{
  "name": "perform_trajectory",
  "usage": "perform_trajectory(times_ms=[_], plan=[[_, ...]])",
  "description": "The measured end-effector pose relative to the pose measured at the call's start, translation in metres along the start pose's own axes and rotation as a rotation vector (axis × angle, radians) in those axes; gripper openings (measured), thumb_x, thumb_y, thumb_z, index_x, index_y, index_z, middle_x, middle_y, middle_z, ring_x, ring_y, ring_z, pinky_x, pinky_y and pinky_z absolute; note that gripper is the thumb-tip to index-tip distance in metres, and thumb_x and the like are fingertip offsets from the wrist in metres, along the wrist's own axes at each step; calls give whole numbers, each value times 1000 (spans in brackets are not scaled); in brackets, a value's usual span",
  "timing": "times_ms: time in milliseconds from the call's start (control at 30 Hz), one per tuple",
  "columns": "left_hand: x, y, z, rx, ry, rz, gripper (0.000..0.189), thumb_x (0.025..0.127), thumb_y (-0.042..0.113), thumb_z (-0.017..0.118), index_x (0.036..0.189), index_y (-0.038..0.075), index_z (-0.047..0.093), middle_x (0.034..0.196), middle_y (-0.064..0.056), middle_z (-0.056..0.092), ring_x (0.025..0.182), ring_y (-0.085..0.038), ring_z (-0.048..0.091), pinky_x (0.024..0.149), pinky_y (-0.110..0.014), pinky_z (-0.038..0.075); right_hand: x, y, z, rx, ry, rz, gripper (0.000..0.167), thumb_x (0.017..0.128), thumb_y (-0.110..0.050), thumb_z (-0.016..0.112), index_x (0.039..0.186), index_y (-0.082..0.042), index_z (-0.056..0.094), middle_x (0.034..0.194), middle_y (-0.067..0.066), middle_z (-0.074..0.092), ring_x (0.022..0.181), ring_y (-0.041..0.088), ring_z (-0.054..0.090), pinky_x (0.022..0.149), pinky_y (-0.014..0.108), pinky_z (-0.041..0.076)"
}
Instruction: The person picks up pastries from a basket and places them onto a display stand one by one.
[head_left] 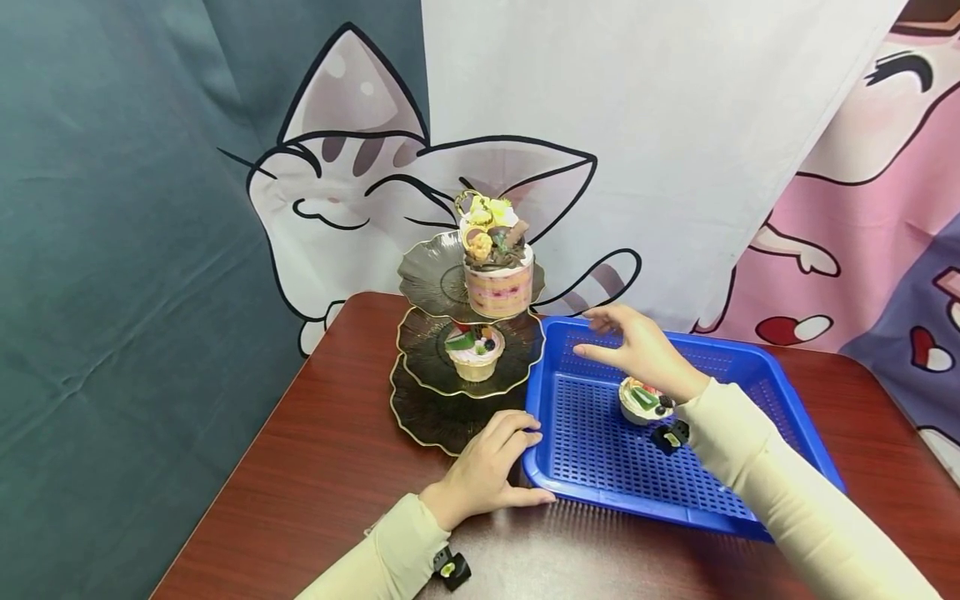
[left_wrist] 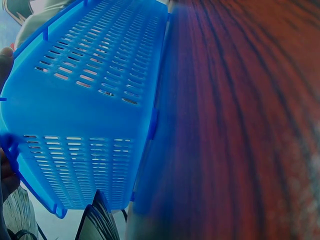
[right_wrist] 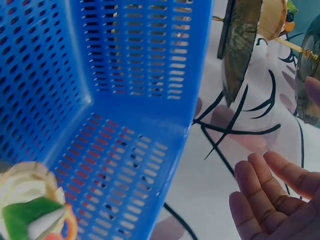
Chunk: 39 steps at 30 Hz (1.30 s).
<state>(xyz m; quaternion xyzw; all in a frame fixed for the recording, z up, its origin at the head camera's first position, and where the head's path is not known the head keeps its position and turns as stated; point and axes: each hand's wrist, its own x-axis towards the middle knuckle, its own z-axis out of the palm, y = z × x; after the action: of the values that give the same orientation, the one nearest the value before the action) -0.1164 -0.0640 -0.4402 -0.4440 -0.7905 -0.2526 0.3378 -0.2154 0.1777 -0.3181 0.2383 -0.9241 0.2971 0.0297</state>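
Observation:
A blue plastic basket (head_left: pixel 600 492) with slotted walls sits on the table, and my left hand (head_left: pixel 487 467) grips its near left corner, fingers on the left rim and thumb along the front. Above the basket hovers my right hand (head_left: pixel 641 350), fingers loosely spread and holding nothing. Inside the basket lies a fruit-topped tart (head_left: pixel 641 404), below the right wrist; part of it shows in the right wrist view. Left of the basket stands a dark tiered stand (head_left: pixel 427 350) with gold wavy edges. A layered cake (head_left: pixel 498 287) tops it, and another fruit tart (head_left: pixel 476 358) sits on the middle tier.
The reddish-brown wooden table (head_left: pixel 300 475) extends left and in front of the basket. Behind it hangs a cloth backdrop (head_left: pixel 637 125) with cartoon cats. The stand's lowest plate (head_left: pixel 427 417) lies close to the basket's left wall.

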Motion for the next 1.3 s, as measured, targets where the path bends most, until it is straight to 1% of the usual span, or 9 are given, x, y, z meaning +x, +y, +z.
perform_trajectory(times_ms=[233, 467, 667, 833, 1033, 1133, 1300], plan=[[0, 0, 0, -2, 6, 0, 65, 62, 54, 84, 98, 4, 62, 114, -7, 59, 113, -21, 53, 101, -29, 45, -9, 12, -3, -3, -28, 32, 56, 86, -37, 71, 127, -3, 56, 116, 19, 64, 106, 33, 61, 93, 52, 48], [0, -1, 0, 1, 8, 5, 65, 62, 53, 85, 98, 4, 62, 113, -9, 59, 112, -21, 53, 101, -30, 46, -15, 24, -6, -8, -40, 49, 50, 85, -36, 71, 122, -3, 59, 116, 19, 63, 105, 33, 59, 93, 52, 47], [0, -2, 0, -2, 14, 10, 65, 62, 53, 84, 97, 4, 62, 113, -9, 59, 112, -21, 53, 101, -30, 46, -21, 33, -7, 5, -76, 80, 55, 86, -40, 69, 125, -3, 58, 120, 19, 61, 108, 32, 57, 95, 53, 45], [1, -2, 0, -3, 18, 11, 65, 62, 53, 85, 97, 4, 62, 113, -8, 58, 112, -22, 53, 102, -30, 46, -26, 42, -9, -30, -79, 96, 55, 87, -42, 68, 124, -3, 58, 120, 18, 62, 110, 32, 58, 94, 53, 46], [1, -1, 0, -5, 17, 3, 67, 59, 52, 87, 98, 4, 61, 113, -8, 58, 112, -22, 53, 101, -30, 46, -32, 54, -11, -69, -80, 117, 54, 87, -40, 68, 122, 0, 60, 119, 19, 63, 112, 35, 59, 93, 54, 47], [1, -1, 0, -8, 16, 2, 67, 59, 52, 86, 98, 4, 61, 113, -8, 58, 112, -22, 54, 102, -30, 45, -35, 59, -12, -82, -89, 130, 54, 87, -39, 68, 122, 1, 60, 119, 21, 62, 112, 37, 58, 93, 55, 47], [0, -2, 0, -12, 17, 1, 66, 61, 53, 85, 98, 4, 62, 113, -8, 58, 111, -22, 54, 102, -30, 45, -38, 66, -13, -111, -87, 126, 55, 86, -39, 69, 121, 3, 60, 117, 22, 63, 110, 37, 59, 92, 55, 47]])
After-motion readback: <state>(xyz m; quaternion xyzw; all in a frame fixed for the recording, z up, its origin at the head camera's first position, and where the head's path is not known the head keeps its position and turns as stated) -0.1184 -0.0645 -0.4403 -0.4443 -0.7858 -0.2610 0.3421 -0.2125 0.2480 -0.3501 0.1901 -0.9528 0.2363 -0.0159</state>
